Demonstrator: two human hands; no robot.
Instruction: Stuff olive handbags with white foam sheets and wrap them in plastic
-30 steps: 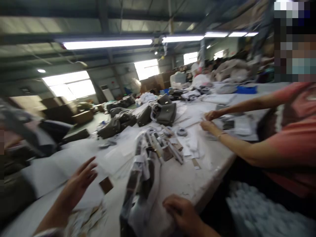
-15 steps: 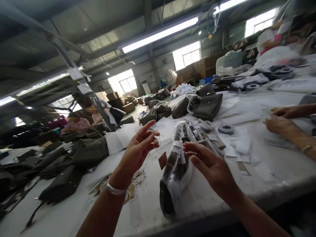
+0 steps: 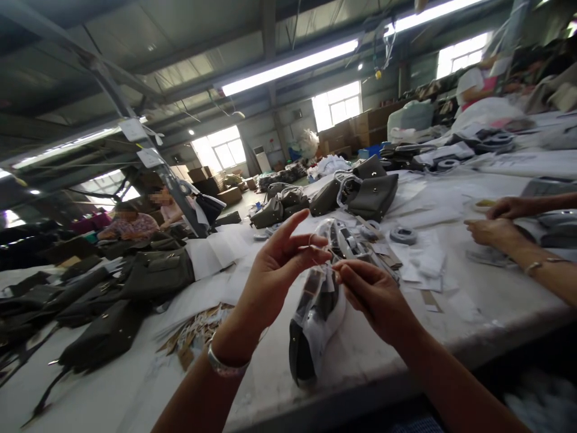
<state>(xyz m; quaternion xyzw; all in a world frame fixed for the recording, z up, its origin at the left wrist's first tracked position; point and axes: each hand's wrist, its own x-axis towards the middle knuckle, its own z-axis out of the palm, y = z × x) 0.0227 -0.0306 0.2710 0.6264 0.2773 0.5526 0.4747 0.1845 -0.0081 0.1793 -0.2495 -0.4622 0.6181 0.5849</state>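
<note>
My left hand (image 3: 282, 264) is raised over the table, index finger extended, with a thin string (image 3: 317, 261) looped about its other fingers and pinched by the thumb. My right hand (image 3: 376, 294) meets it from the right, thumb and forefinger pinched on the same string. The brown tag that hung from this string is out of sight now. Just beneath both hands a dark handbag (image 3: 303, 355) stands on the table, partly wrapped in clear plastic and white tissue.
A pile of brown tags with strings (image 3: 198, 331) lies left of my arm. Dark green bags (image 3: 157, 270) crowd the left side; more bags (image 3: 372, 195) stand ahead. A grey tape roll (image 3: 402, 235) sits at the right, near a co-worker's hands (image 3: 500, 225).
My left hand has moved right and my right hand has closed on the string. The tag has gone from view. The co-worker's hands have shifted left in the picture.
</note>
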